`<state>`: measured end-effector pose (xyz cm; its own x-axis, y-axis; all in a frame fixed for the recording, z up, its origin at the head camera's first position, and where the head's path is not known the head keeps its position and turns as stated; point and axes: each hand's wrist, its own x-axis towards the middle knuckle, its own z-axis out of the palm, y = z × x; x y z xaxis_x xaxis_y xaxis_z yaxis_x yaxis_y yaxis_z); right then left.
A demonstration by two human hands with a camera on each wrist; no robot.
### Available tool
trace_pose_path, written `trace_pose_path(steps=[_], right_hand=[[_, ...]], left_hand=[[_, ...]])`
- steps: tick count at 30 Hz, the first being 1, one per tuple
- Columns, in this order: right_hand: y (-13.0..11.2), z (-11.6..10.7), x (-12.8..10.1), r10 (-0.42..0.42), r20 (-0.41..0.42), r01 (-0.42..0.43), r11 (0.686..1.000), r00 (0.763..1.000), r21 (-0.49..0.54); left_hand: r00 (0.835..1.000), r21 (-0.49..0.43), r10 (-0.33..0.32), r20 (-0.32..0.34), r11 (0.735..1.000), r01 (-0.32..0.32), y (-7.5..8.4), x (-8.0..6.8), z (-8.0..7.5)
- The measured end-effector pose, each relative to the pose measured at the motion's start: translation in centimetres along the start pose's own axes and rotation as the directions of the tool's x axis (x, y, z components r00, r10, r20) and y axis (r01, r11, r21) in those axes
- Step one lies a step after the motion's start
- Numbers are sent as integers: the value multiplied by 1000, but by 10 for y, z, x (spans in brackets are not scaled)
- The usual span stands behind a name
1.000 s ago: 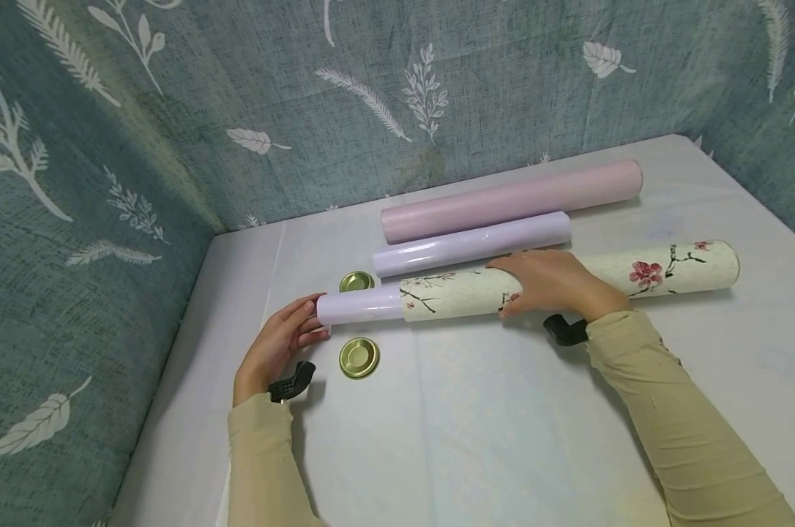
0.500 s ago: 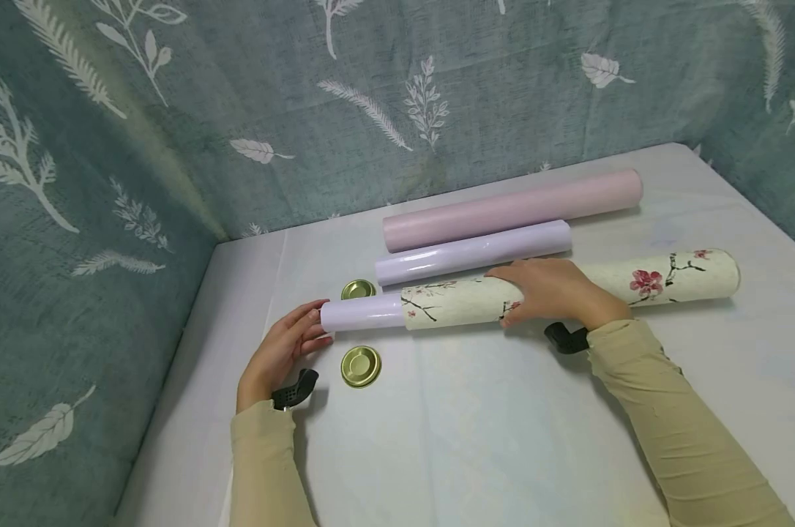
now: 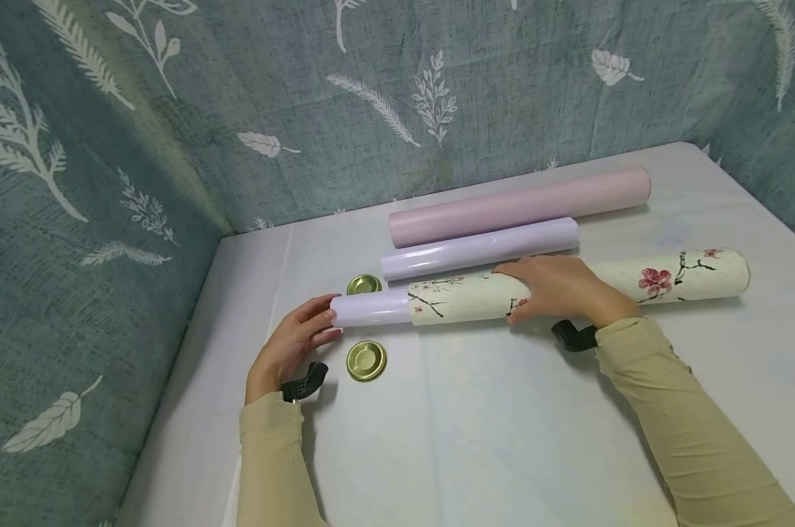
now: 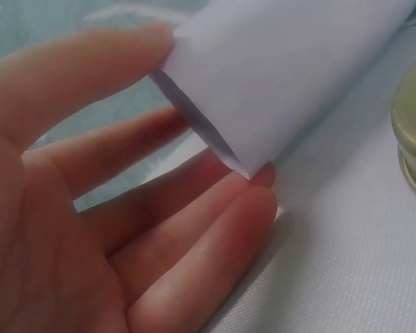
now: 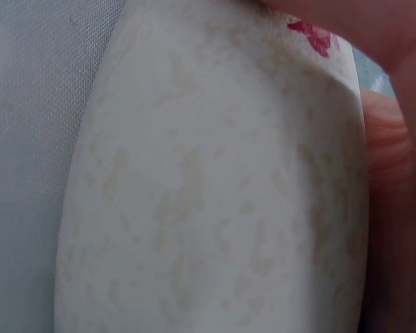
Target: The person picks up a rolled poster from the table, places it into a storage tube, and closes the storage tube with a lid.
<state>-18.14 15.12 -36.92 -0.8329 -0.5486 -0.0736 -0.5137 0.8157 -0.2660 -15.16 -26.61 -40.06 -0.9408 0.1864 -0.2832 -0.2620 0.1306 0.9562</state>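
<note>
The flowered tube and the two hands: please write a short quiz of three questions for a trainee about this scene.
1. True or false: the right hand grips the flowered tube.
2. What does the left hand touch? A) a gold lid, B) the end of the lilac roll that sticks out of the flowered tube, C) the pink roll.
3. How many gold lids lie on the table?

Key:
1. True.
2. B; straight fingers meet the roll's end.
3. Two: the near lid and the far lid.

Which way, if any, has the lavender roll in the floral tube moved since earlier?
Yes: the lavender roll slid slightly right, deeper into the floral tube, judged against the near gold lid.
</note>
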Motion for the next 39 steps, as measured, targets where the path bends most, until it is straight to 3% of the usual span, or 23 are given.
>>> trace_pose_path(steps=[9,16,29,35,39], right_hand=[[0,3,1,11,4,-11,1000,1000,-2],[-1,2,0,13,6,-13,1000,1000,0],[-1,0,-1,20,14,-19,1000,1000,-11],[-1,1,-1,20,13,-20,1000,1000,-14],[0,1,0,11,4,-11,1000,1000,-16]], left_hand=[[999,-7,-44,-33,999,43,-1,1,-1],[999,-19,-41,-32,999,40,1,3,0],[998,103,-55,-25,993,57,7,3,8],[997,142,-81,-15,986,82,21,-4,16],[997,147,-72,-22,986,74,14,1,13]])
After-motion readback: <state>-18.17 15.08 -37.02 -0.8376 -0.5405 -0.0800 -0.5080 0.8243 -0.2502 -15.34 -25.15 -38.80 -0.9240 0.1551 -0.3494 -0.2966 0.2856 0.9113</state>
